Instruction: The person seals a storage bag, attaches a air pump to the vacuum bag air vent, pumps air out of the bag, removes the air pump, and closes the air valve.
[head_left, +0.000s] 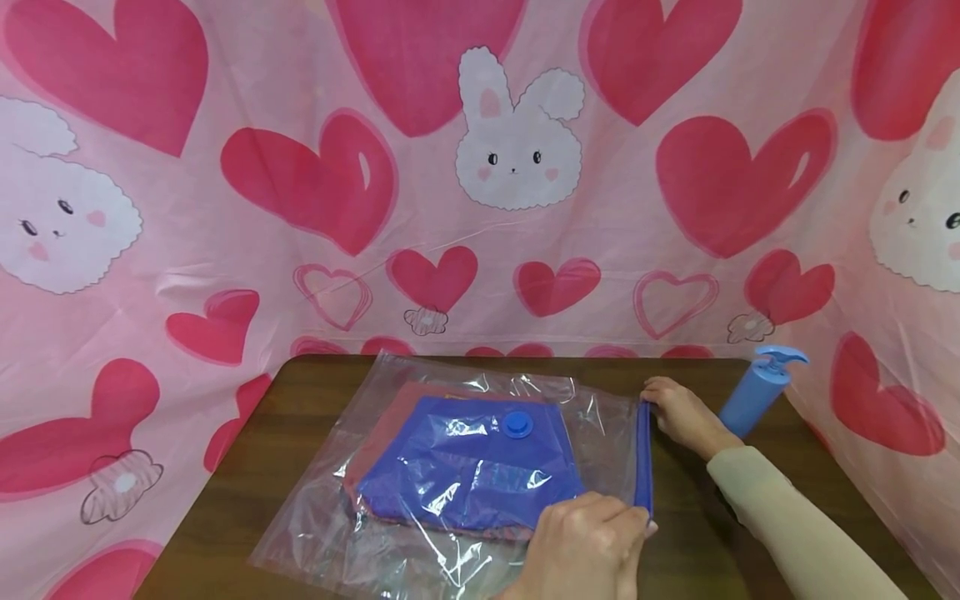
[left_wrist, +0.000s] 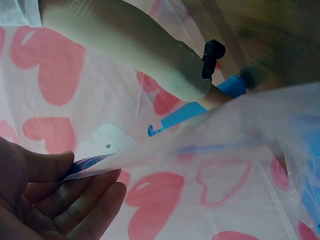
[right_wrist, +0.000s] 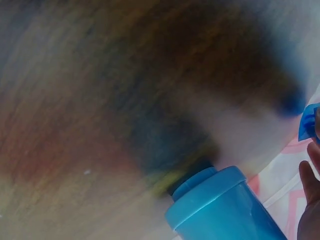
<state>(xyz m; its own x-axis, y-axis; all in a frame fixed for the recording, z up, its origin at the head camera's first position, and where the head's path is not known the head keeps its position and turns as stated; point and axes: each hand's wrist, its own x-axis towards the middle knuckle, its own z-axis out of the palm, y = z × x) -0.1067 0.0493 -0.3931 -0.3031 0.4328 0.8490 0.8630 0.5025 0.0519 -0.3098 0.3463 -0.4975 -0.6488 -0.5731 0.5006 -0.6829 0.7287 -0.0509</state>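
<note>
A clear vacuum storage bag (head_left: 330,467) lies flat on the table, with a round blue valve (head_left: 517,424) on top. Inside it are a folded blue cloth (head_left: 480,475) and a reddish cloth (head_left: 382,429) partly beneath. Along the bag's right end runs a blue zip edge (head_left: 643,458). My left hand (head_left: 585,542) pinches the near end of this edge; in the left wrist view its thumb and fingers clasp the blue strip (left_wrist: 90,165). The far end is gripped by my right hand (head_left: 686,417), mostly cut off in the right wrist view.
A blue hand pump (head_left: 750,396) stands on the table just right of my right hand, its handle upward. The brown table (head_left: 232,500) is enclosed at the back and sides by a pink curtain (head_left: 510,242) with hearts and rabbits.
</note>
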